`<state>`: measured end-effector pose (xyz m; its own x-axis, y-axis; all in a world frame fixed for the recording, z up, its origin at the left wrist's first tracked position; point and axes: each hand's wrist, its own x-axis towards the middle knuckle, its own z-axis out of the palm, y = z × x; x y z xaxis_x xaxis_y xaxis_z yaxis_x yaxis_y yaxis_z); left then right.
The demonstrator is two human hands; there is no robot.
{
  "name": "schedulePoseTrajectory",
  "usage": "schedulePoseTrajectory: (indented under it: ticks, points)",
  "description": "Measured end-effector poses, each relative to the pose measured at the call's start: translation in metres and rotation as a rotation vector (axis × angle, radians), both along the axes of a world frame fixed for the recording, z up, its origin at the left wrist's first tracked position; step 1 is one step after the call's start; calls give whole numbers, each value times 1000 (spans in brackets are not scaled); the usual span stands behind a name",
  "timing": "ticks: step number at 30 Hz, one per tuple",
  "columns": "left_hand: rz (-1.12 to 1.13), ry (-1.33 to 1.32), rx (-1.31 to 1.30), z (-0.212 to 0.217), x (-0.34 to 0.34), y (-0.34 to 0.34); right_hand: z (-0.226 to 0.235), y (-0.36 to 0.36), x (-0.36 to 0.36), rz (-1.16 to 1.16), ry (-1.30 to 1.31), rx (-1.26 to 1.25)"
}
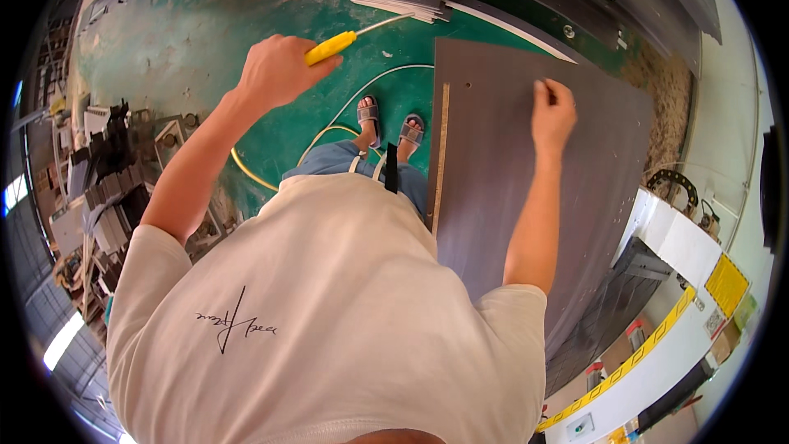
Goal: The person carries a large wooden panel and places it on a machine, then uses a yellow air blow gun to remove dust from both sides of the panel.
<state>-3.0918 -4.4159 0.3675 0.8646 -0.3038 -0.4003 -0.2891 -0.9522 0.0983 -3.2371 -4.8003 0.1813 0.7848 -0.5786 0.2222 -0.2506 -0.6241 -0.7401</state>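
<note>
Where the panel's edge (439, 148) stops, open floor (181, 53) lies below the left hand (282, 74).

Yellow-handled tool (331, 48) is gripped in left hand (281, 70); right hand (555, 119), loosely curled, is seen over large dark panel (493, 173).

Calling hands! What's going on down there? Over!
Left hand: gripping yellow-handled screwdriver. Right hand: curled over dark panel, contents unclear. Yellow hose near feet.
</note>
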Motion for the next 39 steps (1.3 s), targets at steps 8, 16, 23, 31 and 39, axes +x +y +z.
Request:
schedulePoseTrajectory:
  ticks: [8, 16, 23, 31, 39]
  points:
    - [54, 203, 130, -7, -65, 49, 1, 70, 92, 589, -41, -185]
    - [356, 149, -26, -120, -140, 202, -2, 86, 109, 932, -63, -270]
    - [429, 459, 34, -248, -276, 334, 28, 122, -59, 1096, 158, -196]
    - [479, 597, -59, -346, -373, 422, 51, 208, -345, 1030, 396, -97]
    - [585, 519, -300, -335, -456, 425, 50, 219, -433, 927, 379, -213]
